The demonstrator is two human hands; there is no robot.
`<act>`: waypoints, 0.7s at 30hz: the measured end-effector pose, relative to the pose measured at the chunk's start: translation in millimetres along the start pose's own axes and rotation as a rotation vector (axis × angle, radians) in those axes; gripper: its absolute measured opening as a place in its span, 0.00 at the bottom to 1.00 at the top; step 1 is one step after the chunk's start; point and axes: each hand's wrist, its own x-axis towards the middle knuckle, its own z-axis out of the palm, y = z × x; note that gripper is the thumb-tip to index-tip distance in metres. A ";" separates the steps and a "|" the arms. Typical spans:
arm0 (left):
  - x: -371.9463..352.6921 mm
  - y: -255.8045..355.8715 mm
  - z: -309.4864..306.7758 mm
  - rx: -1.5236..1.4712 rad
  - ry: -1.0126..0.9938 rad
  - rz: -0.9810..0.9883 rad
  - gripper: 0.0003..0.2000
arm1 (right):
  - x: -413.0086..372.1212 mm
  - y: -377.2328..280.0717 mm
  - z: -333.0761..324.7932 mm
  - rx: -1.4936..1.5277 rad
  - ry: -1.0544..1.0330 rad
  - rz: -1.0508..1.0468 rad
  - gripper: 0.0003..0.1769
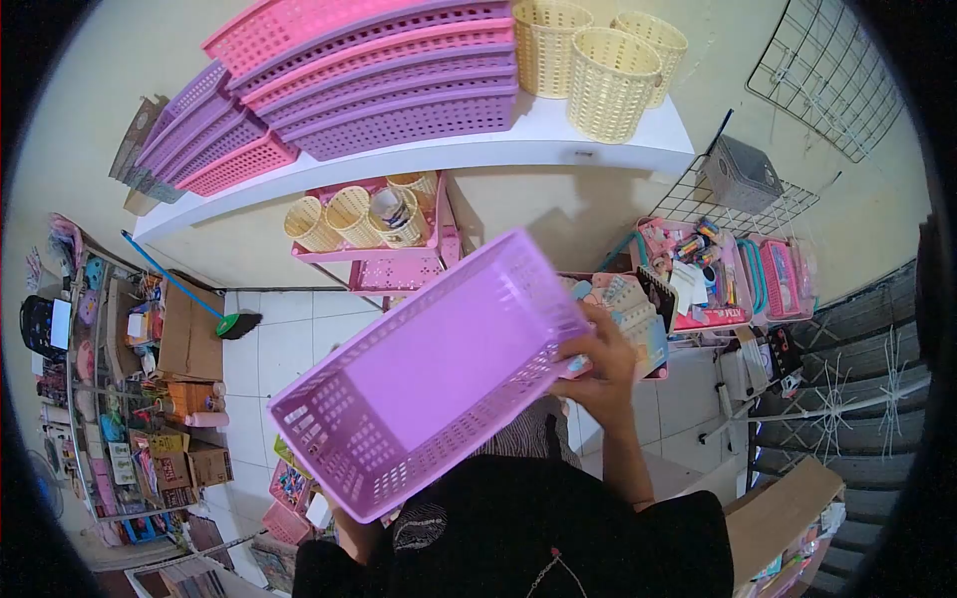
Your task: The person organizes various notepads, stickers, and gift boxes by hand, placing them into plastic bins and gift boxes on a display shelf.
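Note:
A light purple plastic basket [429, 369] with perforated sides is tilted in front of my chest, its hollow inside facing up toward me. My right hand [601, 367] grips its right end, thumb and fingers closed over the rim. My left forearm [354, 535] reaches up to the basket's lower left corner. The basket hides my left hand's fingers, so I cannot see how they lie.
A white shelf [439, 159] bears stacked purple baskets [399, 125], pink ones and cream woven bins [610, 85]. Below stands a pink cart [364, 254]. Pink trays of stationery [698, 274] are on the right. Crowded racks [110, 399] and a broom [237, 324] are on the left.

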 end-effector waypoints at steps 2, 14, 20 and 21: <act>-19.7 6.5 -22.9 0.003 0.058 0.024 0.41 | -3.3 -0.4 18.0 -0.020 -0.127 -0.058 0.17; -71.2 -15.1 -55.7 0.003 0.636 0.206 0.27 | -1.9 2.4 40.7 -0.158 -0.242 -0.222 0.16; -117.0 81.3 6.0 -0.377 -0.087 0.646 0.11 | 0.8 2.5 20.8 -0.233 -0.077 -0.214 0.16; -143.6 91.9 -7.6 -0.419 -0.237 0.704 0.07 | 1.3 3.1 19.2 -0.240 -0.086 -0.230 0.16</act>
